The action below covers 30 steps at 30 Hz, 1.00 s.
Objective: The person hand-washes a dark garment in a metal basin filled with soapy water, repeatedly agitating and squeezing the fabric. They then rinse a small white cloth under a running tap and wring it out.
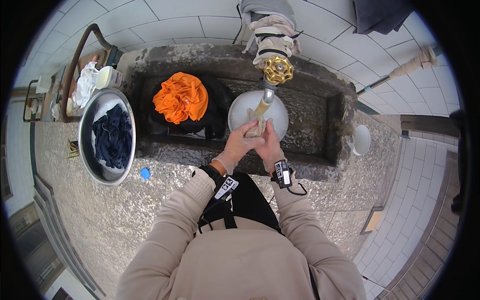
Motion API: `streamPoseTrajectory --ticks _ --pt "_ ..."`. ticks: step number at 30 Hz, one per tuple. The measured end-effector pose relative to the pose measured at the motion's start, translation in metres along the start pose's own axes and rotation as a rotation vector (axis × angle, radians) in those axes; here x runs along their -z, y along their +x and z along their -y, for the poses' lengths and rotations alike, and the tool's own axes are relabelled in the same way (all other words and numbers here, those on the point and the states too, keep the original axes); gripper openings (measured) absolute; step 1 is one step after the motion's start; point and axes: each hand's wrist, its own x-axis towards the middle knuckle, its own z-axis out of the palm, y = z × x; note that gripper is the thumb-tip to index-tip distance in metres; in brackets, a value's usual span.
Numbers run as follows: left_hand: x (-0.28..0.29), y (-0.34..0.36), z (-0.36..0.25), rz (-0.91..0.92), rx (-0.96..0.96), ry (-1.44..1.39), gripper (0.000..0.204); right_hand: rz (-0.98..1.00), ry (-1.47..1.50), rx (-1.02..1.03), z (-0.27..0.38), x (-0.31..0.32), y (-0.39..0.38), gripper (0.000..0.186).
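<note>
My left hand (238, 146) and my right hand (270, 145), both in clear thin gloves, come together at the front of a round white basin (241, 106). Between them they squeeze a small wet greyish-beige cloth (257, 129). Directly above it is the spout of a tap (267, 100) with a brass handwheel (278, 69); I cannot make out whether water is running. The basin stands in a dark stone sink (305, 125). To its left in the sink lie a bunched orange cloth (181, 97) and black fabric (218, 100).
Left of the sink, a metal basin (114, 177) holds dark navy clothing (113, 136). Behind it are a plastic tub (109, 77) and a white cloth (86, 85). A blue cap-like piece (145, 173) lies near the sink's front; a white bucket (362, 140) is at the right.
</note>
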Motion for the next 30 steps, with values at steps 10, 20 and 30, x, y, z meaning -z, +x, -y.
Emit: streamPoseTrajectory --ticks 10,20,30 --pt "0.023 0.010 -0.003 -0.050 0.230 -0.632 0.033 0.069 0.313 -0.075 -0.001 0.013 0.006 0.027" --pt "0.020 0.007 -0.003 -0.038 0.234 -0.982 0.035 0.050 0.244 -0.095 0.011 0.016 0.008 0.025" --pt "0.012 0.005 0.010 -0.018 0.153 -0.699 0.037 -0.136 -0.021 -0.029 0.006 0.001 -0.001 0.033"
